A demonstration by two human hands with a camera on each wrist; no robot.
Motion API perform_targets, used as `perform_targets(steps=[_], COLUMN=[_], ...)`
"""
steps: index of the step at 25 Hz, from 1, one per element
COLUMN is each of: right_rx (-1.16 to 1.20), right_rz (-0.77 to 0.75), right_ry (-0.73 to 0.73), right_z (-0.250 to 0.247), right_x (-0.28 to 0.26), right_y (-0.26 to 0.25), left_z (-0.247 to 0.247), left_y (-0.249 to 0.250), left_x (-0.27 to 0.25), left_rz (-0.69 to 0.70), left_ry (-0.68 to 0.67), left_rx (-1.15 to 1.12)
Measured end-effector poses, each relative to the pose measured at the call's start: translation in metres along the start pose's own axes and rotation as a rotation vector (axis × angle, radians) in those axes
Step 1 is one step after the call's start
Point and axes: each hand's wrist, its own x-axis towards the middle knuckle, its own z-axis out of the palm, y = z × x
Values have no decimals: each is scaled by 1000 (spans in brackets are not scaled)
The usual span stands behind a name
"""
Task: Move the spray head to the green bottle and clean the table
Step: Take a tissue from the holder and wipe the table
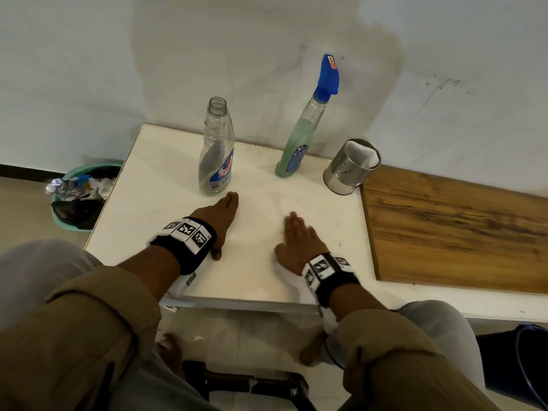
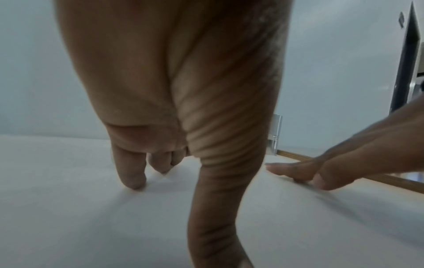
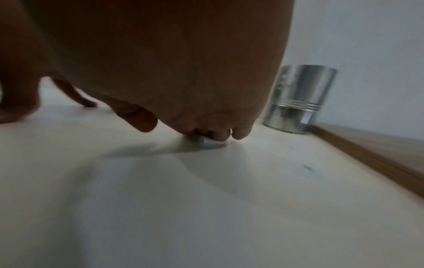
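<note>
Both hands lie flat and hold nothing: left hand (image 1: 221, 221), right hand (image 1: 298, 243). Past the right fingertips, the blue spray head (image 1: 327, 75) already tops the green bottle (image 1: 296, 143). Next, probably grab it and spray the white table (image 1: 154, 185).

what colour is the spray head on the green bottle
Blue, with a small red and yellow sticker near the top; the spray head on the green bottle shows best in the head view.

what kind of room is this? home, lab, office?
Probably a plain home or utility corner: scuffed white wall, small white table with cleaning bottles, full green waste bin on the floor.
</note>
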Motion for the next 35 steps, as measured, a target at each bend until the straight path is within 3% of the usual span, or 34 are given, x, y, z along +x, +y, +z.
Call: perform_targets(steps=[2, 4, 8, 10, 14, 15, 18, 21, 23, 26, 29, 32, 35], right_rx=[98, 210, 237, 201, 370, 345, 63, -60, -34, 72, 65, 90, 75], right_rz=[158, 207, 14, -72, -40, -65, -236, -290, -219, 15, 192, 209, 96], right_ry=[-39, -34, -71, -92, 273, 286, 74, 26, 47, 62, 144, 345, 371], right_z=[1, 4, 20, 20, 2, 2, 11, 6, -3, -23, -40, -52, -54], right_x=[-12, -23, -41, -52, -48, -43, -23, -1, 19, 45, 39, 33, 43], right_y=[21, 14, -61, -76, -48, -43, -40, -37, -25, 14, 47, 35, -8], left_z=[-1, -2, -5, -6, -7, -7, -9, -10, -10, -12, -12, -11, -11], left_y=[-1, 1, 6, 8, 10, 11, 14, 13, 14, 11, 11, 12, 11], left_x=[-2, -2, -3, -4, -6, -6, -7, -7, -7, -7, -7, -7, -7], left_rz=[-7, -11, -21, -24, -30, -35, -39, -36, -36, -28, -24, -22, -21], left_ry=[-1, 4, 19, 19, 30, 40, 46, 39, 35, 15, 29, 47, 48], left_rx=[6, 23, 60, 72, 81, 92, 114, 126, 126, 107, 113, 107, 96])
